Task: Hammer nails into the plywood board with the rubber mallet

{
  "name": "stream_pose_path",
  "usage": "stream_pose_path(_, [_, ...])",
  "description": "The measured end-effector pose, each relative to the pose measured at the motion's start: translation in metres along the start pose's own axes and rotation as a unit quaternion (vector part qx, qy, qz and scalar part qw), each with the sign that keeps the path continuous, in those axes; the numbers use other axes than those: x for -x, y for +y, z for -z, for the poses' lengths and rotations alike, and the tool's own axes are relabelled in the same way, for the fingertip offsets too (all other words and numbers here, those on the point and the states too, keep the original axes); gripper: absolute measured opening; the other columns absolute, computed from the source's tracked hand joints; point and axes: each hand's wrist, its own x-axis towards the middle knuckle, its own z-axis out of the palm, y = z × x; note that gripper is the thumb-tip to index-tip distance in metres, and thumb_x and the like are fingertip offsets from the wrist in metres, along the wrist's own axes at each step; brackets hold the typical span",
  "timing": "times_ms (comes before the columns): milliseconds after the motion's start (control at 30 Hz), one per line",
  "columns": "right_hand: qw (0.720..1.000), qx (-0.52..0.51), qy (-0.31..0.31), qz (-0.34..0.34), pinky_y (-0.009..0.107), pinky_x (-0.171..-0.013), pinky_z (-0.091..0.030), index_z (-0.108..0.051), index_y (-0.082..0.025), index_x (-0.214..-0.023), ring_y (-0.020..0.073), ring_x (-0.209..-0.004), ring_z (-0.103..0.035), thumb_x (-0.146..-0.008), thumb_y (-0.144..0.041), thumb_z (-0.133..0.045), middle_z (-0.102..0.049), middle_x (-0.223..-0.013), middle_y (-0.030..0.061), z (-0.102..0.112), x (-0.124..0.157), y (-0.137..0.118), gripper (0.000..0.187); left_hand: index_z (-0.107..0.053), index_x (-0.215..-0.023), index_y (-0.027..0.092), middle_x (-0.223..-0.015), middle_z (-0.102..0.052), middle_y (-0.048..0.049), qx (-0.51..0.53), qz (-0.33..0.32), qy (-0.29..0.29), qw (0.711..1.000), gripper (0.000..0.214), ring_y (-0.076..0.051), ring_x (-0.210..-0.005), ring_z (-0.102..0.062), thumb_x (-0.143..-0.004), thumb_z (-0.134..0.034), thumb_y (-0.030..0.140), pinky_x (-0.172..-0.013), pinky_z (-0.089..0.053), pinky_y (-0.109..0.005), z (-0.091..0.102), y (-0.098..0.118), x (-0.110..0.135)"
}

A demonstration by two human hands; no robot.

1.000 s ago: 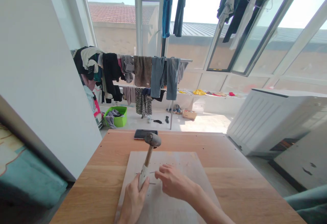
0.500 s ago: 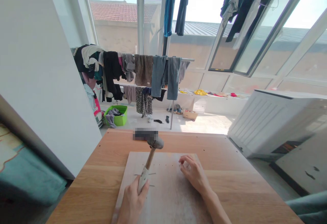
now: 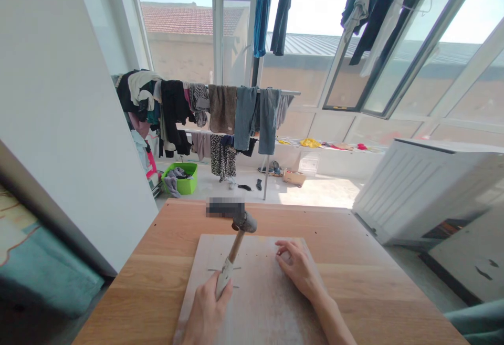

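Observation:
My left hand (image 3: 208, 300) is wrapped around the pale wrapped grip of a hammer (image 3: 235, 245), which is raised over the wooden board (image 3: 260, 308). The hammer's grey head points up and away from me. My right hand (image 3: 296, 266) rests at the board's right side, thumb and forefinger brought together near its far edge. Whatever may be between those fingertips is too small to make out. Thin nails (image 3: 236, 268) lie on the board beside the hammer grip. A row of small dark dots (image 3: 256, 255) runs across the board's far part.
The board lies on a wooden table (image 3: 366, 282). A blurred dark patch (image 3: 224, 207) shows at the table's far edge. Beyond stand a laundry rack (image 3: 291, 93) and a green basket (image 3: 189, 185). A white cabinet (image 3: 409, 192) is at the right, a white panel (image 3: 66, 124) at the left.
The hammer head has shifted slightly right and a little downward, with my left hand moving along slightly. My right hand has stayed almost in place.

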Motion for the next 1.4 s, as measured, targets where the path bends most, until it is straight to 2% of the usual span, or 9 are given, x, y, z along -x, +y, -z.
stream_pose_path(167, [1.0, -0.009, 0.009, -0.006, 0.04, -0.094, -0.045, -0.063, -0.022, -0.113, 0.0249, -0.097, -0.063, -0.08, -0.025, -0.057, -0.07, -0.092, 0.0053, -0.003, -0.001, 0.007, 0.033, -0.064, -0.117, 0.01, -0.105, -0.073, -0.015, -0.009, 0.003, -0.013, 1.0, 0.049, -0.028, -0.102, -0.067, -0.088, -0.047, 0.046, -0.088, -0.048, -0.033, -0.007, 0.004, 0.002])
stream_pose_path(233, [1.0, -0.011, 0.013, -0.005, 0.04, -0.094, -0.046, -0.063, -0.021, -0.113, 0.025, -0.096, -0.064, -0.08, -0.025, -0.057, -0.07, -0.091, 0.0052, -0.004, -0.001, 0.007, 0.034, -0.065, -0.119, 0.011, -0.112, -0.071, -0.016, -0.017, -0.013, -0.019, 1.0, 0.051, -0.029, -0.11, -0.064, -0.087, -0.048, 0.047, -0.094, -0.046, -0.035, -0.008, 0.009, 0.002])
stream_pose_path(333, [1.0, -0.007, 0.02, -0.006, 0.038, -0.088, -0.048, -0.065, -0.021, -0.103, 0.0248, -0.09, -0.064, -0.078, -0.025, -0.058, -0.069, -0.088, 0.0051, -0.004, -0.001, 0.007, 0.026, -0.067, -0.113, 0.015, -0.106, -0.073, -0.0136, -0.028, -0.041, -0.05, 0.998, 0.046, -0.029, -0.103, -0.066, -0.089, -0.047, 0.048, -0.09, -0.048, -0.035, -0.01, 0.019, 0.004])
stream_pose_path(400, [1.0, -0.001, 0.024, -0.009, 0.036, -0.084, -0.048, -0.065, -0.021, -0.089, 0.0248, -0.086, -0.063, -0.078, -0.026, -0.059, -0.068, -0.087, 0.0059, -0.004, -0.001, 0.006, 0.013, -0.069, -0.108, 0.018, -0.098, -0.074, -0.0113, -0.038, -0.044, -0.067, 0.996, 0.041, -0.027, -0.095, -0.067, -0.089, -0.047, 0.047, -0.084, -0.049, -0.034, -0.011, 0.025, 0.005])
stream_pose_path(467, [1.0, 0.002, 0.027, -0.011, 0.036, -0.082, -0.048, -0.064, -0.02, -0.083, 0.0254, -0.087, -0.062, -0.078, -0.027, -0.059, -0.068, -0.09, 0.0076, -0.003, -0.001, 0.005, 0.01, -0.069, -0.104, 0.019, -0.092, -0.074, -0.0097, -0.052, -0.042, -0.079, 0.995, 0.037, -0.026, -0.088, -0.068, -0.089, -0.047, 0.044, -0.08, -0.049, -0.032, -0.012, 0.03, 0.005])
stream_pose_path(733, [1.0, -0.013, 0.013, 0.009, 0.035, -0.089, -0.048, -0.065, -0.017, -0.112, 0.0281, -0.101, -0.062, -0.073, -0.019, -0.056, -0.069, -0.107, 0.0106, 0.002, 0.001, 0.004, 0.04, -0.071, -0.099, 0.023, -0.091, -0.075, -0.0077, -0.083, -0.032, -0.114, 0.989, 0.031, -0.027, -0.09, -0.069, -0.085, -0.049, 0.038, -0.076, -0.048, -0.03, -0.017, 0.032, 0.003])
stream_pose_path(967, [1.0, -0.016, 0.007, 0.017, 0.04, -0.094, -0.047, -0.063, -0.019, -0.117, 0.0304, -0.106, -0.061, -0.072, -0.019, -0.056, -0.068, -0.112, 0.0119, 0.0, 0.001, 0.011, 0.045, -0.073, -0.097, 0.023, -0.088, -0.076, -0.0097, -0.064, -0.033, -0.083, 0.994, 0.03, -0.028, -0.089, -0.07, -0.083, -0.053, 0.04, -0.075, -0.049, -0.03, -0.024, 0.019, 0.003])
stream_pose_path(1133, [1.0, -0.014, 0.008, 0.008, 0.038, -0.094, -0.047, -0.063, -0.018, -0.118, 0.0293, -0.106, -0.062, -0.071, -0.018, -0.056, -0.069, -0.113, 0.0116, -0.002, -0.001, 0.01, 0.047, -0.073, -0.094, 0.024, -0.086, -0.076, -0.0089, -0.056, -0.036, -0.081, 0.994, 0.027, -0.026, -0.084, -0.07, -0.083, -0.053, 0.039, -0.072, -0.049, -0.029, -0.027, 0.014, 0.003])
stream_pose_path(1400, [1.0, -0.007, -0.001, 0.004, 0.039, -0.091, -0.048, -0.063, -0.017, -0.118, 0.0284, -0.1, -0.064, -0.074, -0.02, -0.056, -0.071, -0.105, 0.0107, -0.001, -0.002, 0.007, 0.044, -0.072, -0.1, 0.022, -0.09, -0.075, -0.0097, -0.065, -0.023, -0.069, 0.995, 0.033, -0.029, -0.09, -0.068, -0.084, -0.053, 0.043, -0.077, -0.049, -0.032, -0.007, 0.017, 0.007])
